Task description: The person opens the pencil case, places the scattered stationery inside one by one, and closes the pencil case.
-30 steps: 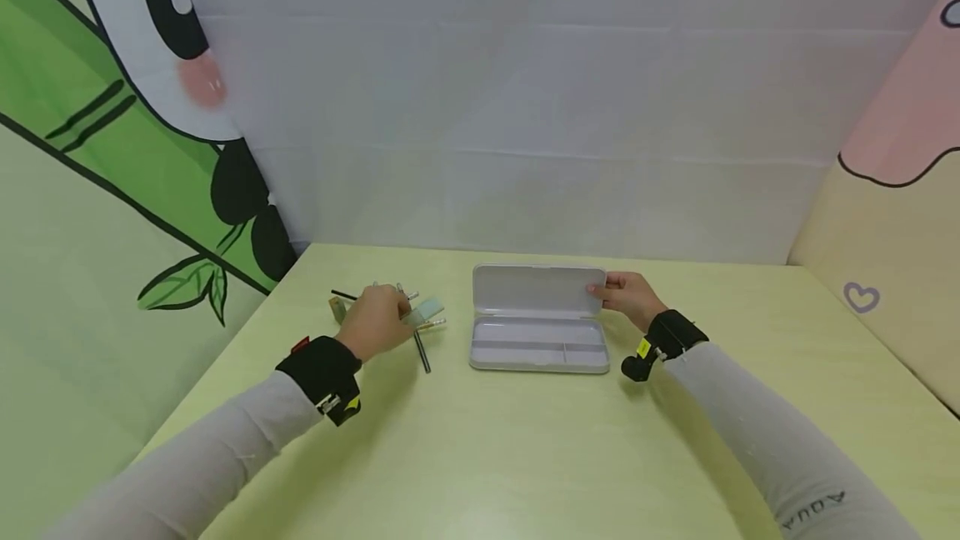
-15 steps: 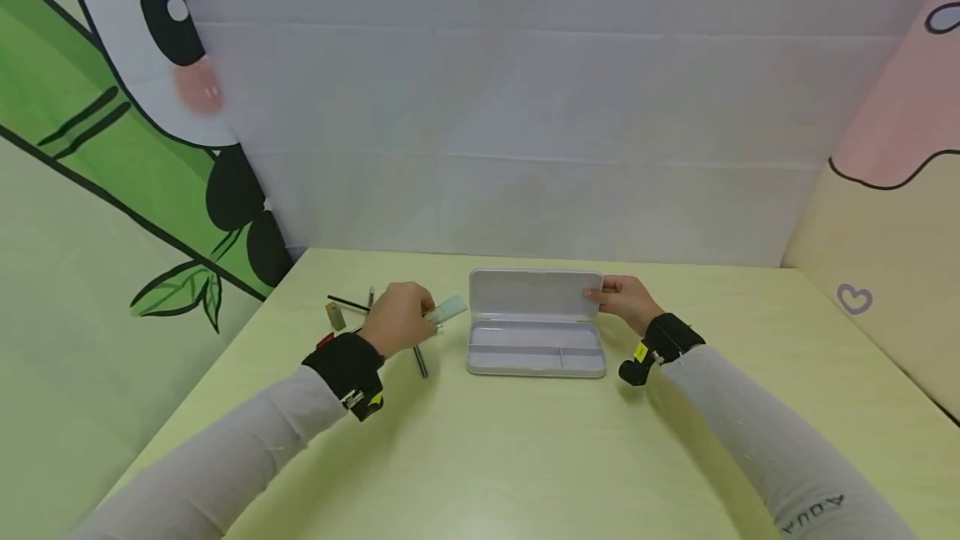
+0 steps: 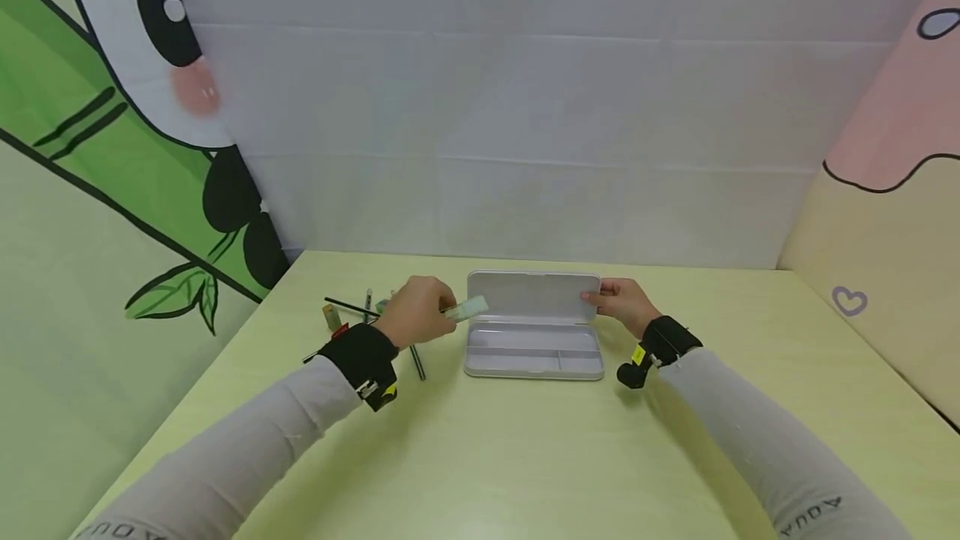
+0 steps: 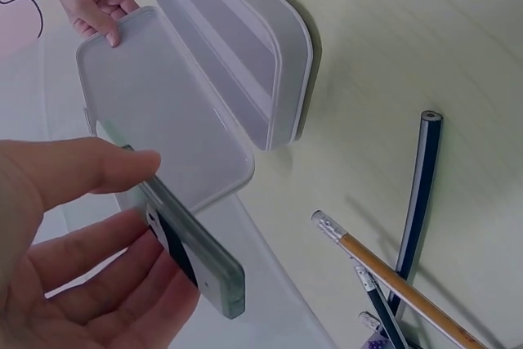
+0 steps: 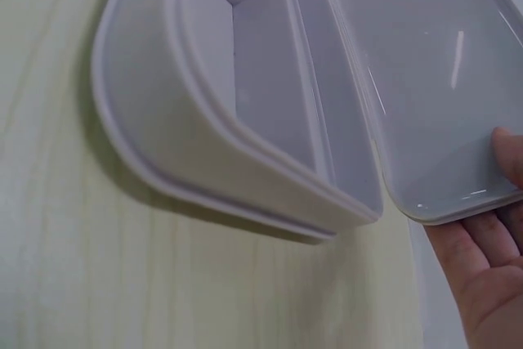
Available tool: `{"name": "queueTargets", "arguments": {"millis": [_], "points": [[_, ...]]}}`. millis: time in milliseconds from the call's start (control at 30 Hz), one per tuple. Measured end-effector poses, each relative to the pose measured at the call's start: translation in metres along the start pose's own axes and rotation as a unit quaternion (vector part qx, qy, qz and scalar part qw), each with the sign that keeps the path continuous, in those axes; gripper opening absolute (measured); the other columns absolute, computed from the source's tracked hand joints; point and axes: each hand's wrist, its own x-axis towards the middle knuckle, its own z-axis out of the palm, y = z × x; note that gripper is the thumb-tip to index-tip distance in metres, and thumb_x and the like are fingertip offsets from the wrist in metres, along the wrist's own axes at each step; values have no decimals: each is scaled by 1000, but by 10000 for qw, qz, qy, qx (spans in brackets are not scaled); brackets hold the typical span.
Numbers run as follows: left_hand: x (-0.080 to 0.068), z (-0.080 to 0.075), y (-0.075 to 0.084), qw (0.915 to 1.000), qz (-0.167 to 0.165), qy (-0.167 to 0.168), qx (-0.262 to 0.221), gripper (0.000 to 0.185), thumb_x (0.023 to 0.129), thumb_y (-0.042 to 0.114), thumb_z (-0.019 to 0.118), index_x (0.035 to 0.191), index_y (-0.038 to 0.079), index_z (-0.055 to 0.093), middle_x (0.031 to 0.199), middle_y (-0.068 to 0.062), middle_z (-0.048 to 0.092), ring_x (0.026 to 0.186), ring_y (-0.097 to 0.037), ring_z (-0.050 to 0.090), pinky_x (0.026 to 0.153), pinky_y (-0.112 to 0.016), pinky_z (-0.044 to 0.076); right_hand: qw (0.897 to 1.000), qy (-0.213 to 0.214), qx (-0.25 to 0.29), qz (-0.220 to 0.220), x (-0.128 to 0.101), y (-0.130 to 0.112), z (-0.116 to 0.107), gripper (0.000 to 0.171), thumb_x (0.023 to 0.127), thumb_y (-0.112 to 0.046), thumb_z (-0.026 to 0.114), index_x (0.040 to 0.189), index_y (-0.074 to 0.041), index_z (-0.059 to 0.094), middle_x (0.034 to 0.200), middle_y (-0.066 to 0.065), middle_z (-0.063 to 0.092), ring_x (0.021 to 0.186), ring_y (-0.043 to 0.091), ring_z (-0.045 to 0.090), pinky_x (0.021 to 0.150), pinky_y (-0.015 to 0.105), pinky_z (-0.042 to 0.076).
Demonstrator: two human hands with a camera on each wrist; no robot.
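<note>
My left hand [image 3: 416,312] pinches a flat, translucent pale-green block [image 4: 214,261] with a dark and white label between thumb and fingers. It is held above the table, and in the head view its tip overlaps the left edge of the lid. The white pencil case [image 3: 534,375] lies with its lid [image 3: 525,292] raised and its divided compartments bare. At the lid's right edge my right hand [image 3: 628,307] grips it, thumb on the inner face and fingers behind.
Left of the case lie a dark blue pencil [image 4: 418,194], an orange pencil [image 4: 384,266] with an eraser end and a dark green one [image 4: 382,310]. A small olive-tan item [image 3: 332,317] stands further left. A pale wall hanging [image 3: 525,140] rises behind the table.
My left hand has carried the pale-green block up and rightward from the pile of pencils to the case's left side. My right hand keeps its grip on the lid.
</note>
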Motion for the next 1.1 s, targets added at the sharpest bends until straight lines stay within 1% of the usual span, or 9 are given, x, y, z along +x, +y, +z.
{"name": "queueTargets", "arguments": {"millis": [200,267,367,467,600,700,800,933,1100], "points": [[4,2,1,9977,556,-382,-6,13,79,5,71,92,3,75,86,-9,71,70,-15,55,68,-27,49,9999,98,26,-24,-4,0,1,46,94,-13,61,132,12,51,132,28,57,94,2,64,92,30,55],[6,4,2,9968,689,-408,6,13,79,5,72,91,3,75,85,-7,71,70,-13,54,68,-26,48,9999,141,9,-39,-6,0,3,45,94,-12,61,131,12,51,131,27,58,93,2,64,91,29,56],[9,6,3,9951,885,-443,3,6,78,4,71,83,4,72,77,-5,64,67,-12,46,64,-25,42,9997,227,-2,-67,-9,0,5,44,94,-12,61,130,12,53,129,26,60,91,2,65,89,28,56],[11,9,6,9942,967,-478,-41,7,76,2,70,80,6,73,75,-4,62,67,-12,43,63,-24,39,9995,278,-38,-165,-12,-1,7,43,94,-10,61,128,14,53,126,28,61,89,1,65,86,27,57],[13,13,11,9929,1050,-548,-70,13,76,2,70,86,8,76,82,-5,71,69,-11,52,66,-24,47,9990,336,-145,-242,-16,-3,11,41,94,-10,61,126,15,54,124,29,61,89,2,66,85,27,58],[13,17,14,9907,1202,-635,-67,13,78,3,71,89,7,77,87,-7,73,74,-13,59,71,-26,52,9987,412,-193,-210,-21,-4,15,40,94,-9,60,126,14,55,126,31,59,97,14,69,88,31,57],[13,21,18,9879,1384,-703,-52,10,79,4,72,87,7,76,87,-7,73,73,-13,60,71,-26,51,9984,474,-258,-185,-26,-4,19,40,95,-9,59,127,13,54,126,32,58,103,22,68,90,35,57],[11,27,23,9859,1508,-729,-25,8,79,4,73,86,6,76,84,-6,72,71,-12,58,69,-24,51,9979,513,-334,-206,-32,-4,23,40,95,-10,58,129,12,54,127,31,58,106,26,67,92,36,56],[6,35,30,9824,1670,-839,72,12,77,6,75,89,5,77,87,-7,74,76,-15,64,70,-25,53,9979,538,-293,-212,-40,-5,29,40,95,-9,57,130,12,53,128,32,57,114,37,62,94,39,55]]}}
